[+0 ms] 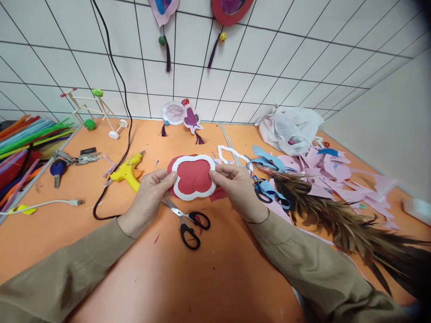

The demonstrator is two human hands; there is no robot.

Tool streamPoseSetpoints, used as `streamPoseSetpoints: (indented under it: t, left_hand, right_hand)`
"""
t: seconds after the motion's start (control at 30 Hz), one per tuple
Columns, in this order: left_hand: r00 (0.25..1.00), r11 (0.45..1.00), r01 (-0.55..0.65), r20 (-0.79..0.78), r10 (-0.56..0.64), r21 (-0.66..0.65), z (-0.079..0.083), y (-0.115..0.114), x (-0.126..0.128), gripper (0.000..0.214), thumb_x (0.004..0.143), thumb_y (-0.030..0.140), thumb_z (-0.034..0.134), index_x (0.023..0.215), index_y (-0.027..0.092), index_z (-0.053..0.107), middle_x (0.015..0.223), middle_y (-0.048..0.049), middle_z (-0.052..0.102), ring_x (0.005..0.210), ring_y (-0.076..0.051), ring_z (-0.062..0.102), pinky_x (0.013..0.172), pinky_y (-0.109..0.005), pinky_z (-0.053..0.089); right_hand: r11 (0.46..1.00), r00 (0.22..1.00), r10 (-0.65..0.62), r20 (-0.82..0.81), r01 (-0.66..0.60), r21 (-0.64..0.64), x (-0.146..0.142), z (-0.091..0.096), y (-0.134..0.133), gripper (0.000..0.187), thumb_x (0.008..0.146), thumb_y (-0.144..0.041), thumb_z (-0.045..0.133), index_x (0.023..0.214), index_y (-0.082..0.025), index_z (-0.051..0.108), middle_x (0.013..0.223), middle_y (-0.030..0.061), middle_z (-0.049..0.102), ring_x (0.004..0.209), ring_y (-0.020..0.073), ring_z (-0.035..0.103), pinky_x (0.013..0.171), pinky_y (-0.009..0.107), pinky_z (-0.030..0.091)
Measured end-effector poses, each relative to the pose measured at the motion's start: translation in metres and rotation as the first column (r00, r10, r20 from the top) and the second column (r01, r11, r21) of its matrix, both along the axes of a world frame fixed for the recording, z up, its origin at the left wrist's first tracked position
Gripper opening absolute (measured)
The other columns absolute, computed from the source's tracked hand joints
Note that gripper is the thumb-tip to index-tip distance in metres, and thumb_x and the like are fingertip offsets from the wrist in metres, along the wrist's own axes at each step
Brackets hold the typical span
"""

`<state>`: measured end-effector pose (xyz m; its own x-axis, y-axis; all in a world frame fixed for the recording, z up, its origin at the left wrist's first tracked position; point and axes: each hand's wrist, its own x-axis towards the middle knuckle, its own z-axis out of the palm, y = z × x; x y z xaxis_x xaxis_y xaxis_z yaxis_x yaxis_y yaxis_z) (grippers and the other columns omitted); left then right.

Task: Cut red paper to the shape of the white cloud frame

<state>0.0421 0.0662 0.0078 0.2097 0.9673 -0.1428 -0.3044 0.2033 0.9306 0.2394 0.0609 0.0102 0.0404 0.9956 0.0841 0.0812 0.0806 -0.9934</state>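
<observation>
Between my two hands is a white scalloped frame [193, 196] laid over red paper [193, 175], which shows through its opening with a curved crease or line. My left hand [151, 193] pinches the left edge, thumb on top. On the opposite edge, my right hand [232, 184] pinches with its thumb on the white rim. Some red paper sticks out past the frame at the left and lower right. Just below lie black-handled scissors [183, 215], their blades partly spread. A yellow glue gun [128, 172] rests left of my left hand.
Pink and blue paper scraps [313, 170] and long brown feathers [319, 211] cover the right side, with a white plastic bag [289, 130] behind. Keys [87, 158], a black cord [126, 89] and coloured pipe cleaners [30, 134] lie left. Tasselled ornaments [173, 113] lean on the tiled wall.
</observation>
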Motion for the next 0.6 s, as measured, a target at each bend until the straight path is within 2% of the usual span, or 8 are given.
streamPoseSetpoints:
  t: [0.13,0.23,0.33,0.47,0.6]
  left_hand:
    - [0.999,0.998,-0.045,-0.013,0.045,0.046,0.002,0.004,-0.003,0.032,0.067,0.045,0.078,0.071,0.014,0.071,0.068,-0.0049,0.072,0.060,-0.016,0.064,0.060,-0.027,0.052]
    - [0.995,0.995,-0.074,-0.064,0.079,0.068,0.004,0.010,-0.007,0.031,0.067,0.044,0.077,0.068,0.014,0.070,0.065,-0.0049,0.071,0.059,-0.017,0.064,0.061,-0.028,0.051]
    - [0.989,0.995,-0.089,-0.114,0.095,0.051,0.005,0.017,-0.011,0.027,0.067,0.041,0.075,0.064,0.015,0.068,0.061,-0.0035,0.069,0.055,-0.015,0.062,0.058,-0.027,0.051]
    - [0.978,0.999,-0.044,-0.203,0.048,0.024,0.007,0.024,-0.016,0.025,0.064,0.036,0.077,0.060,0.014,0.065,0.059,-0.0032,0.067,0.054,-0.015,0.061,0.058,-0.028,0.051]
    - [0.962,0.999,-0.045,-0.267,0.049,0.021,0.011,0.031,-0.025,0.024,0.059,0.033,0.080,0.064,0.013,0.068,0.060,-0.0043,0.068,0.055,-0.016,0.062,0.058,-0.029,0.050]
  right_hand:
    - [0.999,0.999,-0.044,0.014,0.043,0.031,0.006,0.006,0.003,0.023,0.069,-0.036,0.070,0.061,-0.017,0.060,0.054,-0.0024,0.054,0.052,0.0108,0.049,0.049,0.024,0.041]
    - [0.986,0.992,-0.122,0.035,0.117,0.117,0.014,0.015,0.005,0.020,0.069,-0.033,0.071,0.061,-0.017,0.062,0.056,-0.0017,0.057,0.053,0.0113,0.051,0.051,0.025,0.044]
    - [0.951,0.976,-0.213,0.054,0.194,0.242,0.020,0.027,0.004,0.014,0.070,-0.029,0.070,0.065,-0.017,0.066,0.058,-0.0011,0.060,0.051,0.0113,0.053,0.051,0.026,0.046]
    - [0.881,0.947,-0.311,0.080,0.255,0.398,0.025,0.038,0.003,0.009,0.072,-0.024,0.068,0.067,-0.017,0.066,0.057,-0.0011,0.061,0.049,0.0110,0.054,0.050,0.026,0.048]
    - [0.841,0.930,-0.355,0.092,0.275,0.466,0.027,0.043,0.002,0.009,0.073,-0.018,0.065,0.064,-0.016,0.066,0.055,-0.0008,0.061,0.048,0.0100,0.053,0.049,0.024,0.047]
